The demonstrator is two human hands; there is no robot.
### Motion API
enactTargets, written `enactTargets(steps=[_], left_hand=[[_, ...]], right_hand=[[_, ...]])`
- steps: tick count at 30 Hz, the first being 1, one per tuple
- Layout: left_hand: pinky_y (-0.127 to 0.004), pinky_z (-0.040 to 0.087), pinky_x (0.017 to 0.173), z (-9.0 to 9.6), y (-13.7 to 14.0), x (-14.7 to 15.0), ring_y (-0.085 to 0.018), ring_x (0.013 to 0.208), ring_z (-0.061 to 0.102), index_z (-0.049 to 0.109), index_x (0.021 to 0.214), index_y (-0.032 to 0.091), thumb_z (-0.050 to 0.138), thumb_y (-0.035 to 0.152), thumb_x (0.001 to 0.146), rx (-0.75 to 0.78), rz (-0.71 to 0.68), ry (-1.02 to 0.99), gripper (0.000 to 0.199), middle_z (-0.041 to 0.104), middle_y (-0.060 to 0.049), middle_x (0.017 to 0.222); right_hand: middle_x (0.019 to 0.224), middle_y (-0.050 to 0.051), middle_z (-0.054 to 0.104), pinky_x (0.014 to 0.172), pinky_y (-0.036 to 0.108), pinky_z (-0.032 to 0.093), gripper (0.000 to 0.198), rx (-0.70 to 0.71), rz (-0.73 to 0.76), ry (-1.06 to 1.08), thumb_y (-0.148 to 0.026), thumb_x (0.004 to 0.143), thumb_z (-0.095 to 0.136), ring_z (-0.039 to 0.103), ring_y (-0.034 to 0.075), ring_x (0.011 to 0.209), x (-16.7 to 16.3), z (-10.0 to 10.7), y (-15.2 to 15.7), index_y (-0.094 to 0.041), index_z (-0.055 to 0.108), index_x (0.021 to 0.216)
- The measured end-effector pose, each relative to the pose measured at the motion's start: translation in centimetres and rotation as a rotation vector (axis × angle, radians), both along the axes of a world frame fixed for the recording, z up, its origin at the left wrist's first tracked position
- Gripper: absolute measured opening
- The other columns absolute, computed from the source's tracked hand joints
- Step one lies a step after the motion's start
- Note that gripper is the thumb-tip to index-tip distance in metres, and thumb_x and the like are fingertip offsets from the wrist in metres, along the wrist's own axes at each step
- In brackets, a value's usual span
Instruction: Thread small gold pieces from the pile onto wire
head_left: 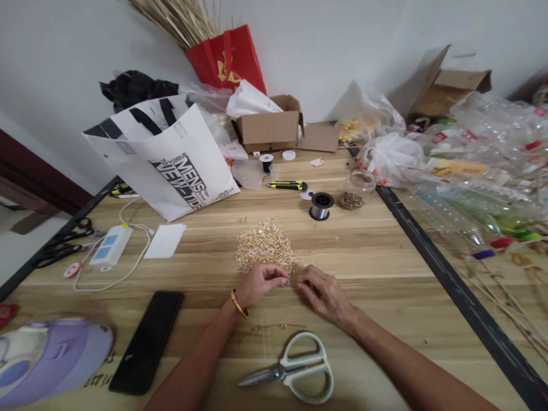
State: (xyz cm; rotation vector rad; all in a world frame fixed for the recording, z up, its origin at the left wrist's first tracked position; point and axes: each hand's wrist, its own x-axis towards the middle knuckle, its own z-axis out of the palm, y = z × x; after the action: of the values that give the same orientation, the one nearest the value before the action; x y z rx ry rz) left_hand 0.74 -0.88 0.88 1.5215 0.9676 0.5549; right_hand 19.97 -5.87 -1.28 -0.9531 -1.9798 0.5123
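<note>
A pile of small gold and clear beads point(263, 245) lies on the wooden table just beyond my hands. My left hand point(265, 280), with a gold bangle at the wrist, is at the pile's near edge, thumb and fingertips pinched together. Close by on the right, my right hand point(323, 291) has its fingers curled inward and pressed together. Whatever the two pinches hold is too small to make out. Below them a thin gold chain point(282, 326) with beads lies on the table. Nearest to me are scissors point(290, 372) with pale handles.
A black phone point(146, 343) and a purple device point(50, 362) are on the left, beside a power strip point(111, 247). Beyond the beads sit a wire spool point(321, 206), a box cutter point(287, 185) and a white bag point(167, 156). Plastic bottles point(490, 153) crowd the right side.
</note>
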Motion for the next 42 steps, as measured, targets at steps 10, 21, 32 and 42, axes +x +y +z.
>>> enactTargets(steps=[10,21,32,42], left_hand=[[-0.023,0.045,0.067,0.17,-0.12,0.04,-0.012,0.068,0.059,0.067,0.077,0.011,0.067,0.024,0.07,-0.007,-0.009,-0.016,0.015,0.068,-0.004,0.073],[-0.024,0.045,0.068,0.13,-0.03,-0.07,-0.013,0.069,0.06,0.067,0.078,0.011,0.067,0.026,0.07,-0.005,0.01,-0.01,0.017,0.068,-0.004,0.075],[-0.024,0.045,0.066,0.33,-0.17,0.03,-0.012,0.067,0.059,0.067,0.076,0.011,0.069,0.028,0.069,-0.004,0.012,-0.019,0.019,0.068,-0.004,0.073],[-0.023,0.044,0.065,0.11,-0.05,0.07,-0.012,0.067,0.058,0.067,0.077,0.011,0.067,0.027,0.07,-0.001,-0.01,-0.013,0.018,0.067,-0.004,0.073]], right_hand=[[0.077,0.004,0.055,0.062,0.025,0.044,0.011,0.02,-0.001,-0.011,-0.017,0.09,0.044,0.053,0.015,0.069,-0.03,-0.48,0.06,-0.019,0.054,0.087],[0.076,0.004,0.055,0.062,0.026,0.043,0.01,-0.018,-0.022,-0.046,-0.016,0.09,0.044,0.053,0.015,0.069,0.07,-0.3,-0.05,-0.019,0.053,0.086],[0.076,0.004,0.055,0.061,0.025,0.044,0.011,0.001,-0.015,-0.026,-0.017,0.09,0.043,0.053,0.015,0.068,-0.06,-0.25,0.02,-0.019,0.054,0.086],[0.077,0.005,0.056,0.062,0.025,0.044,0.011,0.005,0.0,-0.033,-0.017,0.09,0.044,0.053,0.015,0.069,-0.03,-0.31,0.02,-0.019,0.054,0.088]])
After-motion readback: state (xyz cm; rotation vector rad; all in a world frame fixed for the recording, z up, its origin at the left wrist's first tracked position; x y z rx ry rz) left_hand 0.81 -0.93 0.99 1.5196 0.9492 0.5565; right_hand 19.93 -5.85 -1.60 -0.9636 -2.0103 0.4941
